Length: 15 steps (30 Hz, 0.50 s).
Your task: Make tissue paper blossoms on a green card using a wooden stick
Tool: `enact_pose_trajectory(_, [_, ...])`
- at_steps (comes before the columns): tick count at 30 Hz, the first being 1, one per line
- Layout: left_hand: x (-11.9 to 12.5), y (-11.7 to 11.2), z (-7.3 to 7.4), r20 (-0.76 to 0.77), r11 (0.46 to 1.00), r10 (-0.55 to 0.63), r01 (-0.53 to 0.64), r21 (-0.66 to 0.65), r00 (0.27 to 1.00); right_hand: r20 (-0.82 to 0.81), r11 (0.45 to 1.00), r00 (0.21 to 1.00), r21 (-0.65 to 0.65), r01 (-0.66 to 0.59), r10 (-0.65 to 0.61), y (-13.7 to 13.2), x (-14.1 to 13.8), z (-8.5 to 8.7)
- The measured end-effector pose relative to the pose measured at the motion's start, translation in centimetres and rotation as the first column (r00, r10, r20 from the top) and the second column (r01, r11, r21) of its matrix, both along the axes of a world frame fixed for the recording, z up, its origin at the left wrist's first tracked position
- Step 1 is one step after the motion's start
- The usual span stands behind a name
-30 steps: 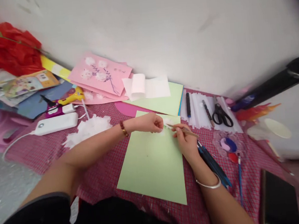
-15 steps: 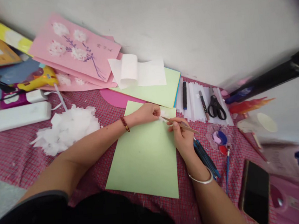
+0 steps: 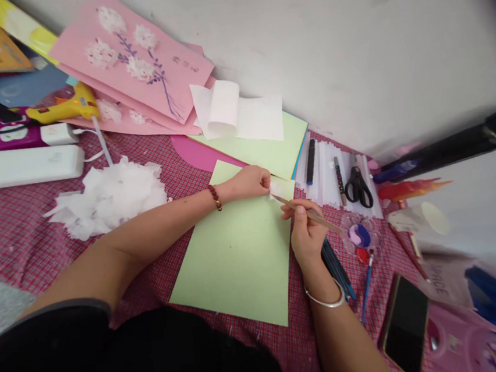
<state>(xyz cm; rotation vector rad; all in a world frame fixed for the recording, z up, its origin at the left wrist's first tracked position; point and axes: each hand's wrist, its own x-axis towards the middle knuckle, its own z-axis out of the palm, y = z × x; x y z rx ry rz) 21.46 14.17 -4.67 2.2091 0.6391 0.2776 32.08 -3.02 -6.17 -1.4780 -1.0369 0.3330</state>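
Note:
My left hand [image 3: 254, 182] is closed with its fingertips pinched at a small white piece of paper [image 3: 276, 186], over the top of a light green sheet [image 3: 232, 257]. In my right hand [image 3: 307, 233] is a slim brown pointed stick [image 3: 316, 217], gripped like a pen. Its dark tip points at the white piece, close to my left fingertips; whether it touches is too small to tell. Left of the sheet lies a heap of white tissue paper pieces [image 3: 113, 196].
Pink flower pictures [image 3: 173, 47], a yellow glue gun [image 3: 73, 103] and a white power bank [image 3: 27, 166] are at the left. On the right are black scissors [image 3: 357, 187], a paint palette [image 3: 360, 236], a paintbrush [image 3: 367, 285], a phone [image 3: 404, 323] and a paper cup [image 3: 418, 219].
The view has shifted a little. The stick's tip has moved slightly away from my left fingertips, and more of the white piece shows. Both hands keep their grips.

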Motion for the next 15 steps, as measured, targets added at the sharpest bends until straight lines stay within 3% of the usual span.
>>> enact_pose_trajectory(15, [0.09,0.28,-0.36,0.024,1.0,0.0,0.001,-0.029,1.0,-0.053,0.992,0.991,0.021,0.127,-0.125,0.6,0.52,0.41])
